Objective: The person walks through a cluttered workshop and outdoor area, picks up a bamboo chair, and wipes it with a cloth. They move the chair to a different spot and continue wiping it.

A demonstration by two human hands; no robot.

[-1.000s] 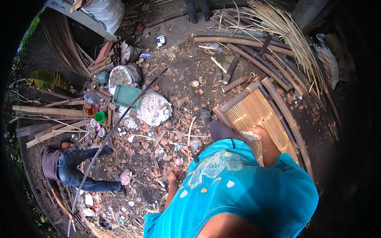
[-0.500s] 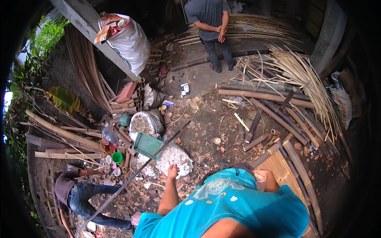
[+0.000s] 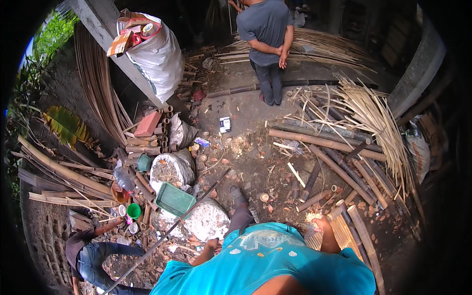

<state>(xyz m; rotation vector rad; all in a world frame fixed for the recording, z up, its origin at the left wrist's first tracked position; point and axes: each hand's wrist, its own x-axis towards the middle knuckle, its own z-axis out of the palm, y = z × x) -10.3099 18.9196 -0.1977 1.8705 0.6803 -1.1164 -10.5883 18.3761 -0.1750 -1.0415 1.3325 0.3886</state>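
Observation:
My left hand hangs low beside my body with its fingers curled, and nothing shows in it. It is apart from the long thin dark pole that slants across the lower left. On the other side, my right hand is closed around a pale, crumpled bundle whose kind I cannot make out. Below that hand lies a mat of split bamboo slats. One of my feet, in a dark shoe, is stepping forward on the leaf-strewn ground.
Bamboo poles and pale strips lie right. A green basket sits on whitish sacks. A full white sack stands far left. One person stands ahead; another bends at lower left.
My left hand has swung back towards my body, and one foot has come into view ahead. The right hand keeps its pale bundle. The person ahead has turned slightly, and the surroundings have shifted.

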